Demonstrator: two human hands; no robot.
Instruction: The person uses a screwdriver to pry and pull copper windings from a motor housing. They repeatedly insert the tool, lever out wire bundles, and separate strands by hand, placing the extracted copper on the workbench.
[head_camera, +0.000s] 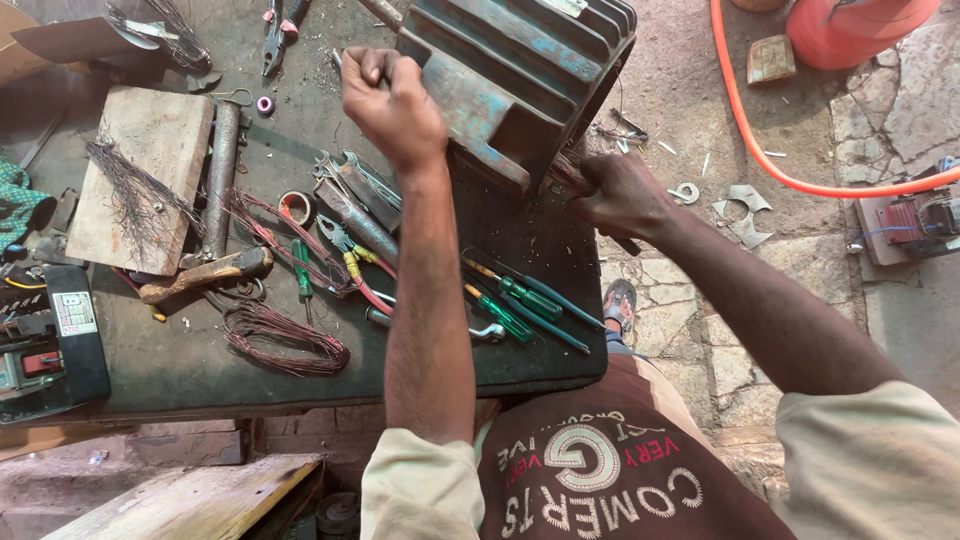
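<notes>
My left hand (392, 105) fisted on the heavy, rigid motor casing (515, 80) at the bench's (150, 370) two o'clock, my right (615, 195) grips stiff wire (562, 172) at its mouth.

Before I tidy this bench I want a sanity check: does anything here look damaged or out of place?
Yes. The ribbed blue metal motor housing is chipped and tipped at the dark table's edge, steadied by the left hand and right hand. Loose coppery wire bundles lie tangled among the green-handled screwdrivers.
</notes>
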